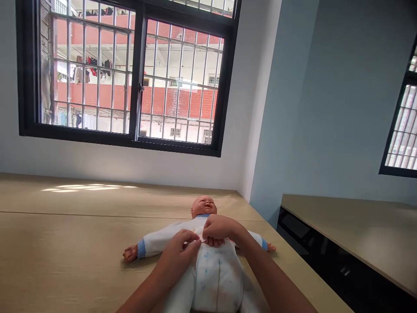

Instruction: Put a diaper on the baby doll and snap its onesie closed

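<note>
A baby doll [218, 278] lies on its back on the wooden table, its head toward the wall and its arms spread wide. It wears a white patterned outfit with blue cuffs and a blue collar. Over the left side of its chest, my left hand [183, 250] pinches the outfit's fabric between thumb and fingers. My right hand [219, 229] is close beside it, fingers curled on the cloth just below the doll's chin. The fingertips of both hands nearly meet at the chest front, and they hide the fastening there.
The wooden table [65, 248] has a seam running across it and meets the wall under a barred window [137, 78]. At the right, past the table's edge, stands a second table [358, 230] with a dark front.
</note>
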`<move>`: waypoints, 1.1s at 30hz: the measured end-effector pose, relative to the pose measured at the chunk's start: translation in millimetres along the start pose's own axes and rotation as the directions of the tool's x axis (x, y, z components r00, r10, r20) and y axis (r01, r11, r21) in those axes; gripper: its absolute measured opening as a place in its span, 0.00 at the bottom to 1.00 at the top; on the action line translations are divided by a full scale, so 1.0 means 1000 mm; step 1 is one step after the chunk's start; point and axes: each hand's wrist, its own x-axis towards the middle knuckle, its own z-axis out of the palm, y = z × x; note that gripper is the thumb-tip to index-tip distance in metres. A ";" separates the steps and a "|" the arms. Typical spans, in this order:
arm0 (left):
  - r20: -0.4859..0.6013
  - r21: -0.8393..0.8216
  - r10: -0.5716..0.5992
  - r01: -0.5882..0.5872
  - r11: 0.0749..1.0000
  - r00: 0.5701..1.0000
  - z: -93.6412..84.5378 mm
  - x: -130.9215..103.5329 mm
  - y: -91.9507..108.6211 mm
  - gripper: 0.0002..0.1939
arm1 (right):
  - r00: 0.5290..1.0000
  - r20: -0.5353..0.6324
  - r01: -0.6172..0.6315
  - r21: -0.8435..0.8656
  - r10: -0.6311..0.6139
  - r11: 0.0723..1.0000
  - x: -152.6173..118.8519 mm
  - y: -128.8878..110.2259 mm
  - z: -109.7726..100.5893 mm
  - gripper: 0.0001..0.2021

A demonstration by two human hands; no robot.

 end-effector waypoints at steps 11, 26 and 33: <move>0.105 0.114 0.149 -0.161 0.980 0.983 0.000 -0.005 0.012 0.12 | 0.999 -0.008 -0.034 -0.076 0.034 0.997 -0.001 -0.001 0.001 0.09; 0.245 0.056 0.136 -0.154 0.987 0.960 -0.003 -0.011 0.025 0.20 | 0.982 0.020 0.155 0.460 -0.185 0.874 -0.008 0.096 -0.010 0.15; 0.372 0.184 0.060 -0.137 0.973 0.926 -0.006 -0.014 0.038 0.25 | 0.997 -0.054 0.062 0.217 -0.052 0.974 -0.017 0.083 -0.005 0.21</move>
